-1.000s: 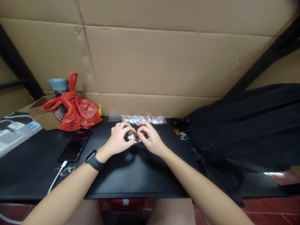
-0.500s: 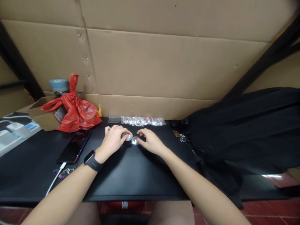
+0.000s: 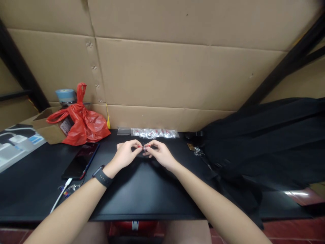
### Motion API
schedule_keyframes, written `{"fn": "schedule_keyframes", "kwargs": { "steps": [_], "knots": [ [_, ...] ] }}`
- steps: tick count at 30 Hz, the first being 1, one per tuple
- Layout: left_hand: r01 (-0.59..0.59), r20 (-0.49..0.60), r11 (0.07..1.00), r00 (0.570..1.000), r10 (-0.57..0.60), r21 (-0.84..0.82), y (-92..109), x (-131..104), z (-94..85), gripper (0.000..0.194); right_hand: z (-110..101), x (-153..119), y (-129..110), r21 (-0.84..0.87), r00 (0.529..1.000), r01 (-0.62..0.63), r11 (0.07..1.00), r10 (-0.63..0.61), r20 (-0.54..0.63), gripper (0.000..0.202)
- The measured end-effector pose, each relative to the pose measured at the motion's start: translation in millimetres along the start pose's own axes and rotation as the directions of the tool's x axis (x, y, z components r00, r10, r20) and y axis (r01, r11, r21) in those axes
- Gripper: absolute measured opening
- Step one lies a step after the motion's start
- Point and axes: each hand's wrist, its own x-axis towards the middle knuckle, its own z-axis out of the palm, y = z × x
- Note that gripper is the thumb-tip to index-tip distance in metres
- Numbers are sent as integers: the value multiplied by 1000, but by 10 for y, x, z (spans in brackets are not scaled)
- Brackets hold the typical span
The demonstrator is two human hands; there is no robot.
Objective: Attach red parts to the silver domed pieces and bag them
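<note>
Thin discs (image 3: 144, 148), edge-on, are pinched between left hand (image 3: 126, 151) and right hand (image 3: 161, 155); room is left toward the table's (image 3: 147, 193) near edge; behind, silvery rounds (image 3: 150, 134) are contained in clear packaging (image 3: 176, 134)

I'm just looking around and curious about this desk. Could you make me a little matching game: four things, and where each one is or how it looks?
Things
1. Shiny piece
2. Phone
3. Plastic bag
4. Watch

Places and states
A. Strapped around the left wrist
B. Red, knotted at the top
C. Held between the left hand and right hand
D. Lying on the black tabletop, a white cable at its near end

Right pairs
1-C, 2-D, 3-B, 4-A
</note>
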Motion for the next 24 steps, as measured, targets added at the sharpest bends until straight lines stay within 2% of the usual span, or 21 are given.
{"fn": "schedule_keyframes", "kwargs": {
  "steps": [3, 6, 10, 15, 16, 18, 21, 24],
  "knots": [
    [-4, -6, 999, 1000, 4, -44, 10, 0, 17, 16, 15, -20, -36, 149, 999, -44, 988, 39, 38, 36],
    [5, -5, 998, 1000, -6, -60, -5, 7, 43, 16, 7, -33, -72, 216, 996, -83, 973, 73, 55, 39],
    [-24, -6, 997, 1000, 24, -78, -56, 22, 93, 17, -6, -30, -89, 205, 994, -94, 974, 82, 68, 47],
    [-183, 38, 963, 980, 194, -201, -175, 68, 121, 22, -28, -16, -75, 122, 998, -20, 992, 13, 57, 48],
    [-197, 48, 964, 977, 208, -178, -219, 85, 114, 25, -39, -13, -73, 82, 999, -11, 997, 8, 38, 47],
    [-176, 35, 984, 984, 177, -18, -340, 127, 93, 34, -67, -8, -71, -15, 1000, 4, 1000, -4, -12, 47],
    [-29, -42, 938, 998, 46, 346, -587, 200, 60, 46, -107, -7, -77, -121, 997, 25, 992, -33, -67, 46],
    [78, -43, 873, 997, -65, 481, -815, 271, 31, 56, -132, -14, -91, -142, 995, 53, 988, -63, -73, 44]
  ]
}}
